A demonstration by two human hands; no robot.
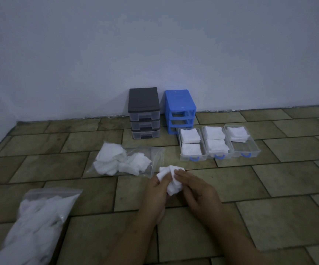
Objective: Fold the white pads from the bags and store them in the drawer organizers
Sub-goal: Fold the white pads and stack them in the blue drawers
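Two hands, left hand (pixel 155 188) and right hand (pixel 197 190), hold a crumpled white pad (pixel 171 178) above the tiled floor (pixel 269 188), fingers curled round it, near the clear bag (pixel 128 162) and three drawers (pixel 219 142). No writing is legible.

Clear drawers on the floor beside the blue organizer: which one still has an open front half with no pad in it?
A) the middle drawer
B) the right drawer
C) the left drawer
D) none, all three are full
B: the right drawer holds folded pads only at its far end and its near half shows bare plastic, while the left drawer and the middle drawer each hold a stack front and back.
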